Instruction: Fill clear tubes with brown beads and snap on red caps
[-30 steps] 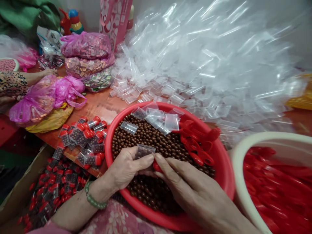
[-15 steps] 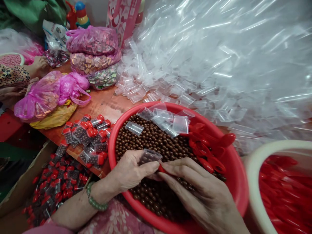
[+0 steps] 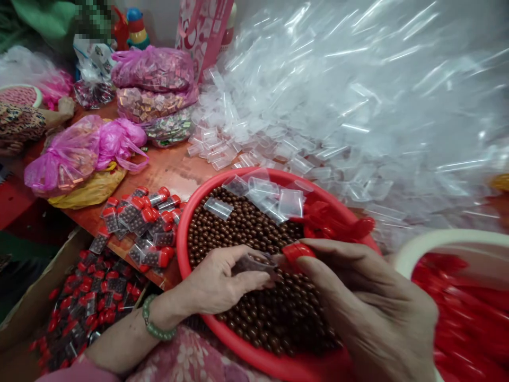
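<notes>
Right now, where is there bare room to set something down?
The main bare patch is orange tabletop, bordered by the pink bag, red-capped packs, red basin and clear sleeves. Crowded: sleeves heap behind the basin, a white tub sits at its right, and the left hand and right hand are over the basin.
</notes>
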Demonstrator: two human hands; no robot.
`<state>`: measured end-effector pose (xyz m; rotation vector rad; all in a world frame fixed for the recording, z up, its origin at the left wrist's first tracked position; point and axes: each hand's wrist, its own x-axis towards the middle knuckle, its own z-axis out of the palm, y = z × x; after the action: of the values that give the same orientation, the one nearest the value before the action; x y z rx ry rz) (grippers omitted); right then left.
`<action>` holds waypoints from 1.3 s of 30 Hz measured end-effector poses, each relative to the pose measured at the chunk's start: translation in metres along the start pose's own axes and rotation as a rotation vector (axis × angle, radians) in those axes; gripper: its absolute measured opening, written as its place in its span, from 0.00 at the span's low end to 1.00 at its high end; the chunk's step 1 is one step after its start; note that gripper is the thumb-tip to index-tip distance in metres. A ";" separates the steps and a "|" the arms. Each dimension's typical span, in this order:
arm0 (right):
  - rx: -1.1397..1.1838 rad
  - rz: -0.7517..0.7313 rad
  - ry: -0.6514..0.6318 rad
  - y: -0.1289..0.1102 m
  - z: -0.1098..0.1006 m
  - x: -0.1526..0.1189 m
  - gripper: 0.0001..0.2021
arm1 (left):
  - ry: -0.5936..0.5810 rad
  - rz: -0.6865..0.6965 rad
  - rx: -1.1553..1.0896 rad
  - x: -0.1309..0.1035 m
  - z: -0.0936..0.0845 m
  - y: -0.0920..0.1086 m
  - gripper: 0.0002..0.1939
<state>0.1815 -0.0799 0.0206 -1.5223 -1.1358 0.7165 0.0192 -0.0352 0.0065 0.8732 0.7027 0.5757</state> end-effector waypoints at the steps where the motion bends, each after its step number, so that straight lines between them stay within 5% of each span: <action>1: 0.030 0.010 0.019 -0.003 0.004 0.000 0.08 | -0.010 0.009 0.039 -0.001 0.001 0.000 0.14; 14: -0.064 -0.242 0.009 -0.007 0.012 -0.003 0.07 | -0.083 -0.004 0.198 -0.002 -0.004 -0.002 0.05; 25: -0.223 -0.424 -0.161 0.004 0.011 -0.001 0.05 | -0.137 0.016 0.227 -0.003 -0.008 -0.003 0.04; 35: -0.535 -0.825 -0.321 0.015 -0.002 0.001 0.28 | -0.189 0.006 0.295 -0.004 -0.011 -0.005 0.09; 39: -0.405 -0.667 -0.332 0.010 -0.002 -0.002 0.18 | -0.263 -0.014 0.332 -0.005 -0.011 0.000 0.06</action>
<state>0.1857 -0.0822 0.0109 -1.2332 -2.0036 0.2859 0.0074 -0.0336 0.0026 1.2269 0.5713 0.3256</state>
